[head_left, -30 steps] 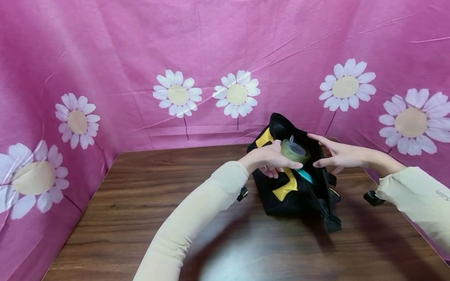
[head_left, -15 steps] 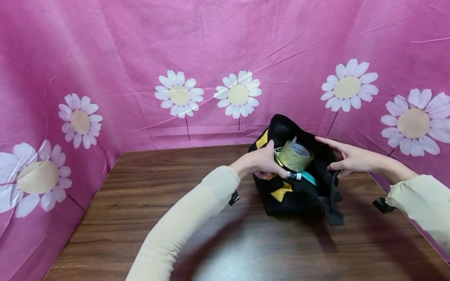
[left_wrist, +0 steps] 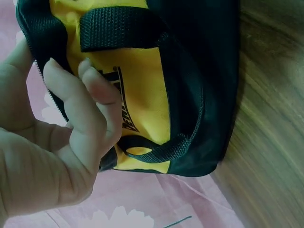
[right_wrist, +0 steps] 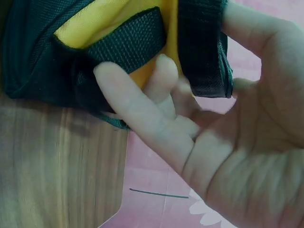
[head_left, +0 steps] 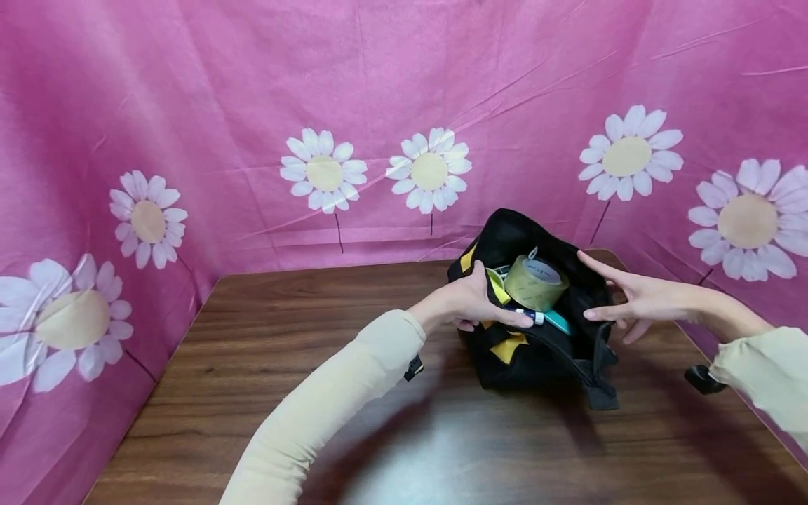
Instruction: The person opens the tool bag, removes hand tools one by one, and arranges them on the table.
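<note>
A black-and-yellow fabric bag (head_left: pixel 524 368) stands at the table's right side with its zippered mouth spread apart. My left hand (head_left: pixel 470 301) grips the left edge of the mouth, thumb inside and fingers outside, by the yellow panel (left_wrist: pixel 142 90) and webbing handle (left_wrist: pixel 114 28). My right hand (head_left: pixel 644 298) holds the opposite edge the same way, near another handle (right_wrist: pixel 128 45). Inside, a roll of clear yellowish tape (head_left: pixel 535 284) lies on top. Beside it show a teal item (head_left: pixel 558 321), a small white-and-blue cylinder (head_left: pixel 532 316) and something bright yellow (head_left: pixel 499 286).
The bag stands on a dark wood-grain table (head_left: pixel 284 351). A pink cloth (head_left: pixel 379 70) printed with white daisies hangs behind and at both sides. The bag's zipper end (head_left: pixel 600 396) sticks out toward the front.
My hands have moved apart, left hand leftward and right hand rightward, so the mouth is wider. The tape roll and the items near it show more fully.
</note>
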Demonstrator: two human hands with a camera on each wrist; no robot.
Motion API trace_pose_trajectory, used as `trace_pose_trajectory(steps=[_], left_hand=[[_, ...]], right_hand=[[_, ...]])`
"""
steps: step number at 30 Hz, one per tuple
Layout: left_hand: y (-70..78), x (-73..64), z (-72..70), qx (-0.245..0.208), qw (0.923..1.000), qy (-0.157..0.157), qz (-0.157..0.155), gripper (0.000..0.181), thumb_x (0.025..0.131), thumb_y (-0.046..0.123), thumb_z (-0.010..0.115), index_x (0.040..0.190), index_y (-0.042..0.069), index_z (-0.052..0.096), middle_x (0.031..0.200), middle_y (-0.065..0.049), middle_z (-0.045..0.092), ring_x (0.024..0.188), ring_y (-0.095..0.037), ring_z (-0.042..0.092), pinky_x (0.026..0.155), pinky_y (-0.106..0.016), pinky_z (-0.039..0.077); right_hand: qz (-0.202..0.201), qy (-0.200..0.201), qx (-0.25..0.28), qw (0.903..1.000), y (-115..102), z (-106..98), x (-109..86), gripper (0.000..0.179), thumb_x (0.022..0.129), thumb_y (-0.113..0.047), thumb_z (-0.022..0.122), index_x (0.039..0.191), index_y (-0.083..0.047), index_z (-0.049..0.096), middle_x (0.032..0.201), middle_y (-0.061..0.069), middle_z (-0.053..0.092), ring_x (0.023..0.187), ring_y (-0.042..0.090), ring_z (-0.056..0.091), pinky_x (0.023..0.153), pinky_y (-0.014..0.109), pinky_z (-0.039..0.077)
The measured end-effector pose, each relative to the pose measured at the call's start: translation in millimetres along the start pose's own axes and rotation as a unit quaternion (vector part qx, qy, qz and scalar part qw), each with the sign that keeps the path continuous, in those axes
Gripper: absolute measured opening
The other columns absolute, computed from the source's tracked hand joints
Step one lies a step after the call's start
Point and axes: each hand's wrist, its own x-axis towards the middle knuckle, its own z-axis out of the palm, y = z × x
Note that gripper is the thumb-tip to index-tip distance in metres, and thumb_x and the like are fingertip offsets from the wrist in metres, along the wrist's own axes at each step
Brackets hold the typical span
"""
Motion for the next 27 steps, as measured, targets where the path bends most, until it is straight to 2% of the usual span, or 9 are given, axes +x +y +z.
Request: trace_pose_trajectory(steps=[3, 6, 9, 12, 13, 14, 20, 24, 27], left_hand=[[-2.6, -1.2, 1.7, -0.007, 0.9998, -0.012, -0.014, 0.145, 0.073, 0.045, 0.092, 0.158, 0.023, -0.024, 0.07, -0.007, 0.063, 0.046, -0.015, 0.041, 0.042, -0.025, 0.039], [-5.9, -3.5, 0.3, -0.004, 0.9995, -0.02, -0.026, 0.148, 0.072, 0.035, 0.094, 0.157, 0.027, -0.027, 0.075, 0.0, 0.059, 0.044, -0.013, 0.037, 0.041, -0.025, 0.039], [-8.4, -6.5, -0.1, 0.017, 0.9992, -0.014, -0.034, 0.149, 0.071, 0.031, 0.096, 0.157, 0.027, -0.026, 0.121, -0.001, 0.063, 0.058, -0.013, 0.051, 0.047, -0.028, 0.049], [-11.6, -9.7, 2.3, 0.031, 0.9986, -0.003, -0.043, 0.15, 0.07, 0.028, 0.096, 0.158, 0.028, -0.026, 0.157, -0.003, 0.042, 0.089, -0.013, 0.058, 0.054, -0.031, 0.056], [-13.5, -10.9, 3.3, 0.036, 0.9984, 0.004, -0.044, 0.15, 0.069, 0.028, 0.097, 0.158, 0.027, -0.024, 0.164, -0.004, 0.03, 0.097, -0.013, 0.056, 0.056, -0.032, 0.057], [-15.7, -11.9, 3.9, 0.038, 0.9983, 0.009, -0.044, 0.15, 0.069, 0.026, 0.097, 0.159, 0.027, -0.023, 0.163, -0.004, 0.031, 0.097, -0.014, 0.056, 0.055, -0.032, 0.057], [-36.0, -16.9, 8.1, 0.005, 0.9992, 0.024, -0.033, 0.149, 0.07, 0.017, 0.096, 0.158, 0.03, -0.023, 0.145, -0.013, 0.054, 0.053, -0.02, 0.048, 0.043, -0.029, 0.045], [-52.7, -17.4, 16.3, -0.036, 0.9984, 0.031, -0.03, 0.147, 0.071, 0.014, 0.095, 0.159, 0.034, -0.02, 0.145, -0.015, 0.053, 0.049, -0.019, 0.044, 0.042, -0.031, 0.043], [-64.0, -17.2, 24.8, -0.052, 0.9973, 0.043, -0.031, 0.145, 0.07, 0.013, 0.096, 0.16, 0.035, -0.016, 0.149, -0.015, 0.048, 0.059, -0.018, 0.05, 0.045, -0.034, 0.047]], right_hand=[[0.004, -0.015, -0.001, 0.9999, 0.6, 3.8, 1.0, 0.11, 0.099, -0.017, 0.068, 0.155, -0.045, -0.023, 0.078, 0.018, 0.052, 0.07, 0.027, 0.061, 0.07, 0.051, 0.062], [-0.006, -0.015, 0.008, 0.9998, 5.0, 5.6, 0.7, 0.112, 0.098, -0.014, 0.069, 0.156, -0.043, -0.022, 0.103, 0.027, 0.047, 0.07, 0.027, 0.06, 0.069, 0.052, 0.062], [-0.016, -0.009, 0.018, 0.9997, 9.3, 6.9, -0.8, 0.115, 0.096, -0.011, 0.071, 0.157, -0.041, -0.021, 0.132, 0.033, 0.019, 0.07, 0.028, 0.06, 0.068, 0.054, 0.061], [-0.025, -0.008, 0.02, 0.9995, 12.2, 9.7, -2.8, 0.117, 0.095, -0.01, 0.072, 0.157, -0.041, -0.022, 0.133, 0.034, 0.01, 0.069, 0.03, 0.061, 0.067, 0.054, 0.061], [-0.028, -0.01, 0.024, 0.9993, 13.4, 10.7, -3.4, 0.117, 0.095, -0.009, 0.072, 0.156, -0.041, -0.022, 0.13, 0.033, 0.012, 0.069, 0.03, 0.062, 0.067, 0.054, 0.061], [-0.031, -0.013, 0.025, 0.9991, 14.7, 11.4, -4.1, 0.116, 0.096, -0.008, 0.071, 0.156, -0.041, -0.022, 0.129, 0.033, 0.017, 0.069, 0.03, 0.062, 0.067, 0.054, 0.061], [-0.06, -0.031, 0.038, 0.997, 26.7, 10.6, -5.7, 0.109, 0.101, -0.004, 0.06, 0.154, -0.04, -0.027, 0.119, 0.024, 0.062, 0.065, 0.023, 0.062, 0.066, 0.054, 0.061], [-0.055, -0.031, 0.045, 0.997, 34.6, 12.8, -4.0, 0.108, 0.103, -0.005, 0.058, 0.151, -0.043, -0.031, 0.115, 0.016, 0.071, 0.062, 0.016, 0.059, 0.063, 0.052, 0.061], [-0.05, -0.026, 0.041, 0.9976, 39.6, 18.2, -3.8, 0.108, 0.103, -0.007, 0.057, 0.15, -0.043, -0.033, 0.115, 0.011, 0.072, 0.061, 0.013, 0.057, 0.06, 0.048, 0.061]])
